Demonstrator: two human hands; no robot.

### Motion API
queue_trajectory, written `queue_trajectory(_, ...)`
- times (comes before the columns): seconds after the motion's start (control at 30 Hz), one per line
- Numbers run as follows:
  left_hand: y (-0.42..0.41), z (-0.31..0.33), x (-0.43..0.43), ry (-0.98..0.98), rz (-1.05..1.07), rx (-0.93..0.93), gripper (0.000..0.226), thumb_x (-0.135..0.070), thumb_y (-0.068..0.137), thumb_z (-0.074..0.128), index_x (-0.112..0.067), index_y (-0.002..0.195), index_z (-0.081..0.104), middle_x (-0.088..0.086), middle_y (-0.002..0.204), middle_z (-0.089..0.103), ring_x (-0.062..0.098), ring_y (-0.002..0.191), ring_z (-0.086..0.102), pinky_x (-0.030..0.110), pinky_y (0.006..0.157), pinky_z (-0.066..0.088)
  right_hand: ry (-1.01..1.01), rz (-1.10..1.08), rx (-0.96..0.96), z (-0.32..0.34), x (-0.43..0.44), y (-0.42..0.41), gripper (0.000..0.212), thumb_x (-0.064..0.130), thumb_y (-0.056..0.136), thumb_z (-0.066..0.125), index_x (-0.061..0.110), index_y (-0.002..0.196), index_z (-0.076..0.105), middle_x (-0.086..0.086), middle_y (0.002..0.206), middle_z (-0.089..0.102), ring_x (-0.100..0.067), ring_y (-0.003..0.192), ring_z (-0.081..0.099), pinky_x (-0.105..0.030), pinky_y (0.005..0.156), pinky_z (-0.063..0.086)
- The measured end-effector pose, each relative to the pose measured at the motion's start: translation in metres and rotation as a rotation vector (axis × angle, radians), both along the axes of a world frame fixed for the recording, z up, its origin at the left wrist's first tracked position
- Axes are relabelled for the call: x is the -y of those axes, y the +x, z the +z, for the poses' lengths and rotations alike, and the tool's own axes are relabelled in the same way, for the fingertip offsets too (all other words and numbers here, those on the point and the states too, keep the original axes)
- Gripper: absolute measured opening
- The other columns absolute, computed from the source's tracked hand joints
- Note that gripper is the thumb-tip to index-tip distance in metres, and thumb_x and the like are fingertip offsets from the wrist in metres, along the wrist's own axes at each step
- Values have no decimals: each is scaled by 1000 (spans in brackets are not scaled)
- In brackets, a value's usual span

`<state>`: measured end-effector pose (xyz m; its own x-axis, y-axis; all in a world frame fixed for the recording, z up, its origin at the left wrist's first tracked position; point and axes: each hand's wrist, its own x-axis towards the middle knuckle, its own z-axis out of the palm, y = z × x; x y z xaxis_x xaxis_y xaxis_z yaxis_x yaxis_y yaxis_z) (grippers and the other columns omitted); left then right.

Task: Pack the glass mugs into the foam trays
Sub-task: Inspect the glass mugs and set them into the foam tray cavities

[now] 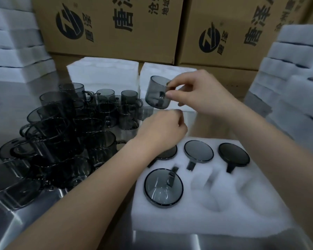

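While loose mugs [61, 141] sit bunched at left on the metal table [16, 222] (smoked grey glass, short cylinders, loop handles), left hand [163, 127] hovers mid-frame, fingers curled, blurred; can't tell if it holds anything. Held mug [157, 92] is airborne just beyond it, tilted, mouth up and away. Right hand [197, 94] pinches its handle between thumb and fingertips. Foam tray [224, 222] lies below, nearer the person: soft white, six round pockets with handle slots, four filled. Free pockets [204, 188] are front-middle and front-right, on the right hand's side. Likely next: lower mug, bring axis vertical, align handle to slot.
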<state>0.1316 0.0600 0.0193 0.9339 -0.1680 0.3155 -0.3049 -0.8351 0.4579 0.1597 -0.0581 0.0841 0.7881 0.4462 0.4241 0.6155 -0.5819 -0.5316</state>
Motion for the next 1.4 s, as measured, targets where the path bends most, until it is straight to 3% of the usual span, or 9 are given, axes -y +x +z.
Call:
queue_trajectory(0.07, 2, 0, -2, -108, 64, -26, 13, -33, 85, 51, -23, 89, 60, 1, 91, 64, 28, 87, 60, 36, 72, 48, 200, -66, -103, -12, 19, -1, 1, 14, 87, 72, 15, 87, 73, 3, 95, 71, -18, 82, 71, -32, 74, 60)
queue_trajectory(0.2, 10, -2, -7, -363, 116, -110, 22, -36, 81, 63, -21, 97, 61, -2, 98, 67, 20, 85, 66, 34, 80, 53, 537, -123, -206, -35, 41, -3, 12, -1, 80, 75, 10, 79, 69, -7, 93, 64, -22, 69, 69, -30, 64, 60)
queue_trajectory(0.33, 7, 0, -5, -469, -21, -45, 64, -37, 78, 74, -22, 131, 41, -5, 117, 55, 14, 91, 57, 15, 67, 38, 550, -92, -222, -45, 43, -2, 34, 0, 75, 80, 17, 99, 64, -9, 100, 62, -22, 66, 70, -30, 64, 60)
queue_trajectory(0.47, 6, 0, -6, -544, -69, 42, 60, -25, 77, 77, -20, 130, 49, -1, 123, 54, 15, 94, 55, 20, 79, 41, 534, 48, -325, -50, 40, -1, 59, 1, 76, 80, 27, 123, 55, -6, 105, 52, -22, 75, 72, -34, 70, 60)
queue_trajectory(0.63, 4, 0, -9, -621, -109, 17, 54, -26, 77, 78, -24, 125, 52, -8, 119, 57, 13, 92, 60, 23, 83, 47, 577, 177, -473, -52, 45, 0, 48, 13, 74, 77, 26, 118, 64, -13, 114, 57, -29, 87, 72, -35, 76, 59)
queue_trajectory(0.83, -1, 5, -6, -454, -189, 124, 43, -16, 75, 77, -22, 115, 62, -7, 105, 66, 7, 95, 58, 16, 78, 45, 470, 110, -392, -53, 43, -4, 46, 21, 67, 83, 15, 103, 55, -3, 112, 60, -28, 71, 72, -37, 64, 60)
queue_trajectory(0.97, -1, 3, -4, -418, -199, 132, 50, -16, 70, 82, -24, 114, 62, -13, 102, 65, -6, 77, 55, 10, 70, 41, 408, 35, -310, -51, 41, -7, 49, 18, 71, 86, 5, 99, 48, -3, 101, 63, -24, 64, 71, -39, 57, 60)
queue_trajectory(1.17, -3, 5, -2, -364, -225, 165, 54, -14, 65, 86, -21, 112, 61, -24, 83, 56, -19, 69, 48, 2, 65, 34, 579, -49, -316, -45, 36, -11, 38, 35, 74, 80, 12, 80, 51, 5, 72, 64, -16, 47, 62, -27, 41, 50)
queue_trajectory(1.4, -4, 6, -2, -524, -257, 113, 54, -15, 71, 83, -29, 117, 60, -22, 101, 63, -11, 90, 57, 6, 81, 42, 749, 28, -569, -44, 47, -4, 23, 33, 93, 62, 17, 77, 60, -4, 83, 72, -27, 50, 63, -26, 43, 50)
